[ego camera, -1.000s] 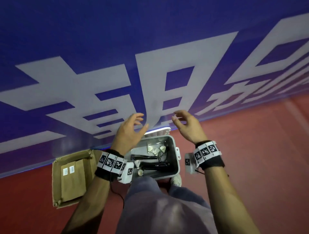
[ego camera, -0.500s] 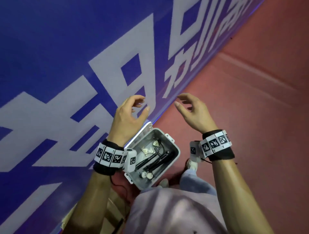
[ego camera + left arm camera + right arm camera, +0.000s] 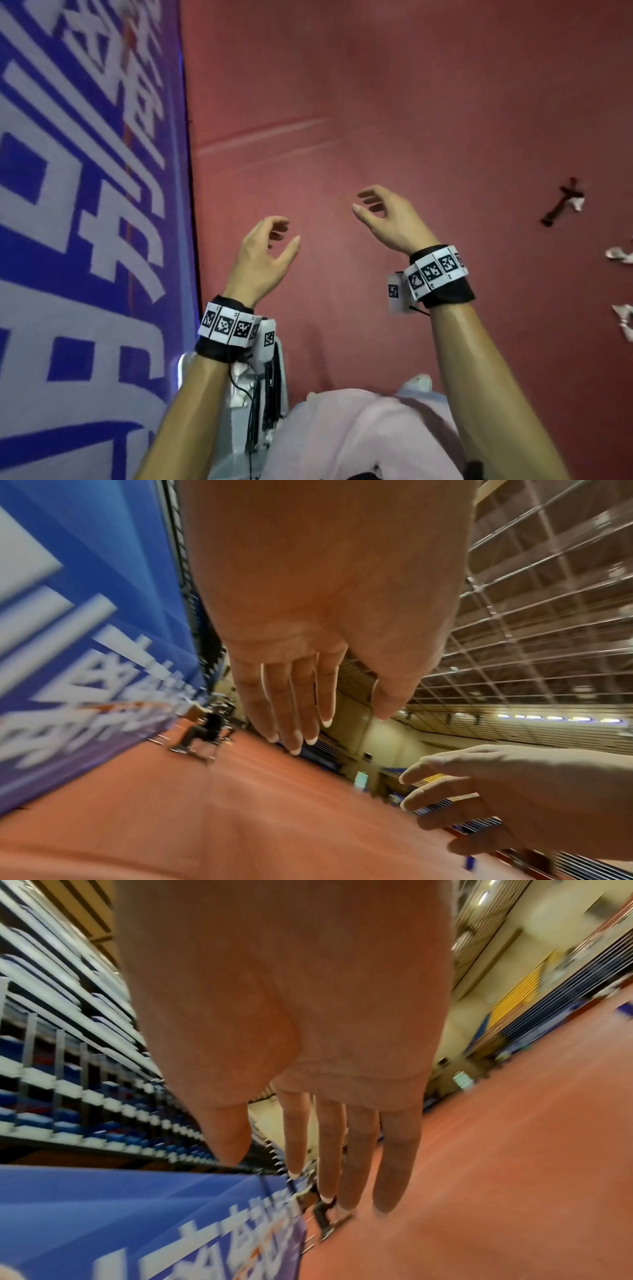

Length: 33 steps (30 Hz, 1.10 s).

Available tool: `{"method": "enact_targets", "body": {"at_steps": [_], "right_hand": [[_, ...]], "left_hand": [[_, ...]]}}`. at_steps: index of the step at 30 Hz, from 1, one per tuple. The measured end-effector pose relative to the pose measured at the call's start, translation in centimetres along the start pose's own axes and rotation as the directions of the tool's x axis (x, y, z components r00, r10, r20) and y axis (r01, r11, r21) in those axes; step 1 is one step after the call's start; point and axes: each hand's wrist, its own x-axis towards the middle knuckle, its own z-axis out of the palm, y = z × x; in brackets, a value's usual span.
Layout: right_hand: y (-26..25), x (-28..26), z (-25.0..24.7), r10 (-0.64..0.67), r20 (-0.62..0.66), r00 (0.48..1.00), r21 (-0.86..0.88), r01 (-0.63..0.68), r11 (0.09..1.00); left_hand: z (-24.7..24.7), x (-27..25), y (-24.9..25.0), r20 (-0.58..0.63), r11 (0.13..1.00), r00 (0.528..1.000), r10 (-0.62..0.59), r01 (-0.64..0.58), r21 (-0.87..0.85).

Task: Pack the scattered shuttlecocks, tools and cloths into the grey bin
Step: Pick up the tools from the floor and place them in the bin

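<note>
The grey bin [image 3: 236,404] sits low in the head view against the blue wall, partly hidden by my left forearm; black tools [image 3: 272,387] lie inside it. My left hand [image 3: 274,240] hovers above the red floor beyond the bin, fingers loosely curled and empty. My right hand [image 3: 364,202] is raised further right, also empty. Both wrist views confirm bare, relaxed fingers [image 3: 294,718] [image 3: 342,1150]. At the far right a dark tool [image 3: 558,209] lies on the floor beside a white shuttlecock [image 3: 577,204]. More white pieces [image 3: 620,255] [image 3: 627,325] lie near the right edge.
A blue banner wall [image 3: 85,240] with large white lettering runs along the left. Red sports floor [image 3: 411,102] stretches ahead and to the right. My white shoe [image 3: 421,380] shows beside my leg. A person [image 3: 205,731] sits far off by the wall.
The head view has swung to the right: the bin has slid from the centre to the lower left, and scattered items have come into sight on the right. Both hands stay raised and empty.
</note>
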Motion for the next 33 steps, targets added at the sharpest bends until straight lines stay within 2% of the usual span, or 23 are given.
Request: {"method": "enact_targets", "body": {"at_steps": [4, 8, 12, 14, 17, 20, 26, 29, 33], "right_hand": [[7.9, -3.1, -11.6, 0.148, -0.192, 0.970, 0.024, -0.146, 0.989], [16.8, -7.7, -22.0, 0.282, -0.361, 0.889, 0.051, -0.283, 0.958], [24.2, -13.4, -30.0, 0.404, -0.481, 0.778, 0.129, -0.393, 0.910], [27.4, -15.9, -33.3, 0.463, -0.538, 0.704, 0.193, -0.432, 0.881], [31.7, -18.9, -37.0, 0.535, -0.606, 0.589, 0.283, -0.469, 0.837], [36.1, -20.6, -39.5, 0.598, -0.626, 0.500, 0.352, -0.502, 0.790], [44.3, -18.7, -46.0, 0.641, -0.654, 0.401, 0.397, -0.540, 0.742], [48.8, -15.4, -50.2, 0.653, -0.664, 0.364, 0.417, -0.544, 0.728], [53.5, -10.1, -56.9, 0.663, -0.668, 0.339, 0.415, -0.570, 0.709]], "left_hand": [[9.7, 5.1, 9.2, 0.164, 0.983, 0.969, 0.182, -0.178, -0.038], [20.2, 8.1, 18.7, 0.303, 0.938, 0.889, 0.344, -0.339, -0.070], [29.4, 9.1, 27.1, 0.411, 0.886, 0.792, 0.452, -0.454, -0.099], [33.2, 9.3, 30.8, 0.456, 0.863, 0.745, 0.487, -0.492, -0.117], [38.3, 10.1, 35.0, 0.527, 0.828, 0.666, 0.528, -0.542, -0.146], [43.4, 11.8, 38.0, 0.575, 0.797, 0.598, 0.559, -0.578, -0.174], [54.8, 18.5, 42.7, 0.616, 0.778, 0.539, 0.575, -0.593, -0.207], [60.5, 23.6, 45.0, 0.616, 0.781, 0.537, 0.576, -0.585, -0.220], [68.0, 31.7, 49.4, 0.656, 0.781, 0.508, 0.558, -0.588, -0.210]]}}
